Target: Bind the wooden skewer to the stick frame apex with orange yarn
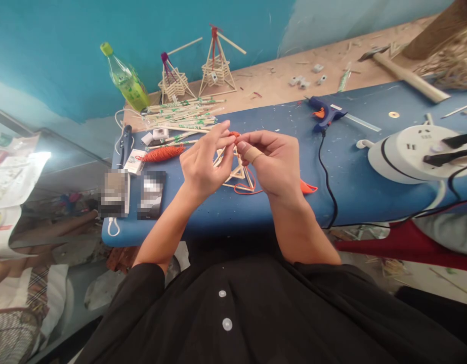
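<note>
Both hands are raised above the blue board [354, 167]. My left hand [205, 162] pinches the top of a small frame of wooden sticks [239, 172]. My right hand [273, 162], with a plaster on one finger, pinches orange thread [235, 134] at the same tip. The thread hangs in a loop [244, 189] under the frame. A spool of orange thread [163, 153] lies on the board left of my left hand.
Two finished stick towers [216, 68] and a green bottle [127, 81] stand at the back. A bundle of chopsticks [183, 116], black cutters [124, 144], a blue glue gun [324, 114], a white power socket reel [411, 151] and a hammer [404, 76] lie around.
</note>
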`<state>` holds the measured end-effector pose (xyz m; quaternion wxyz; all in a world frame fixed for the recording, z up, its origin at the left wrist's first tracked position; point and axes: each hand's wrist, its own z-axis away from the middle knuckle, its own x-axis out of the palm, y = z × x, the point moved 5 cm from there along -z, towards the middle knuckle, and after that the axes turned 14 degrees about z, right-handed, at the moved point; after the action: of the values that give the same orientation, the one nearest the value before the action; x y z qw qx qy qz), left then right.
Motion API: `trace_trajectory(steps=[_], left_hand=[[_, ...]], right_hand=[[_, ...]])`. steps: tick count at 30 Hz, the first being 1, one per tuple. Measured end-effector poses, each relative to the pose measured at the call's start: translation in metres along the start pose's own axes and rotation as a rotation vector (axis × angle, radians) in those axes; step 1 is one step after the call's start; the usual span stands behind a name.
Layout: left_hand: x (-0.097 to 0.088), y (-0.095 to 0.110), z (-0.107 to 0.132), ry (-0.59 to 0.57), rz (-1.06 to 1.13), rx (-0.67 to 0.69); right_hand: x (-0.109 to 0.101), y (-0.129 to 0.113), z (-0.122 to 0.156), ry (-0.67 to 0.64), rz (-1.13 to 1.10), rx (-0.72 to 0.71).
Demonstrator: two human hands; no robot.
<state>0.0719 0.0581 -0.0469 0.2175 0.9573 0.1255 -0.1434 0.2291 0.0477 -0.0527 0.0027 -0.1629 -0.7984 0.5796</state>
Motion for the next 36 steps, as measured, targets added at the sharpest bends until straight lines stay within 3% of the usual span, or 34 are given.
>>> trace_trajectory(steps=[5, 9, 12, 14, 18, 24, 36], left_hand=[[0.000, -0.007, -0.003, 0.029, 0.105, -0.180], [-0.009, -0.001, -0.009, 0.090, 0.050, -0.064], [-0.010, -0.005, -0.009, 0.050, 0.040, -0.119], [-0.011, -0.006, -0.009, 0.049, 0.082, -0.138], [-0.014, -0.002, -0.010, 0.117, 0.086, -0.034], [-0.008, -0.009, -0.005, 0.074, 0.125, -0.038], [-0.005, -0.007, -0.004, 0.080, 0.235, 0.014]], right_hand=[[-0.001, 0.004, -0.003, -0.004, 0.003, -0.048], [-0.011, -0.002, 0.000, 0.119, 0.229, -0.203], [-0.016, -0.011, 0.003, 0.186, 0.432, -0.321], [-0.015, -0.015, 0.003, 0.195, 0.476, -0.363], [-0.006, -0.020, 0.004, 0.210, 0.462, -0.442], [0.003, -0.023, 0.007, 0.248, 0.464, -0.429], [0.000, -0.013, 0.003, 0.276, 0.383, -0.440]])
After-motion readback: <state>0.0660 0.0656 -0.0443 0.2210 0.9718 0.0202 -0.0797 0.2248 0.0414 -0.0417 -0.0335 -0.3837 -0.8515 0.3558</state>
